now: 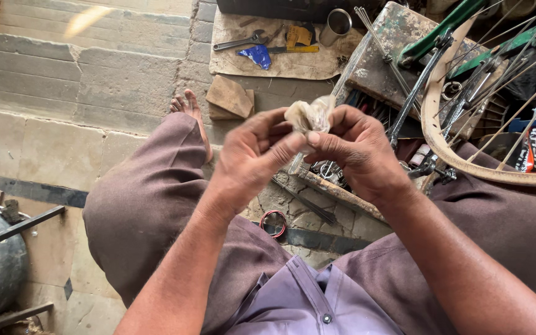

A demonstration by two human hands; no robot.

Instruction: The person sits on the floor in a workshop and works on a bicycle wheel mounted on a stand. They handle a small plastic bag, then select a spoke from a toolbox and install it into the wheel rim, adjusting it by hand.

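Both my left hand (252,155) and right hand (355,152) pinch the crumpled plastic bag (308,115); it could tear, spilling toward the wheel rim (442,146) at three o'clock.

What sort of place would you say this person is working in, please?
Most likely an informal, open-air bicycle repair spot on stone paving. A bicycle wheel rim with spokes lies at the right, a wrench rests on a cardboard sheet, and both hands hold a crumpled plastic bag.
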